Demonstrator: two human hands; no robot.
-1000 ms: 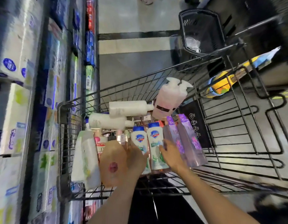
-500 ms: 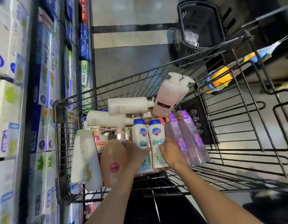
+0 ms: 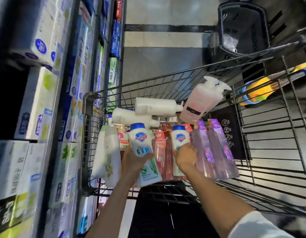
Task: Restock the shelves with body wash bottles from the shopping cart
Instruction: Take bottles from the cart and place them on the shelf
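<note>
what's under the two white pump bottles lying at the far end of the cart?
The two white pump bottles lie across other stock: a blue-capped white bottle, held by the left hand, and red bottles poke out below. Anything deeper is covered.

Safeguard, 24: bottle gripped in left hand (image 3: 136,162), blue cap (image 3: 141,143) | Safeguard: second blue-capped bottle (image 3: 180,138) under right hand (image 3: 186,157) | 30: caps of purple bottles (image 3: 215,150) just right of that grip | 100g: pink label (image 3: 123,140) left of the gripped bottle

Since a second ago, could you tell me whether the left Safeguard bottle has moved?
Yes. The left Safeguard bottle, held by the left hand, has shifted left, away from the right Safeguard bottle.
</note>
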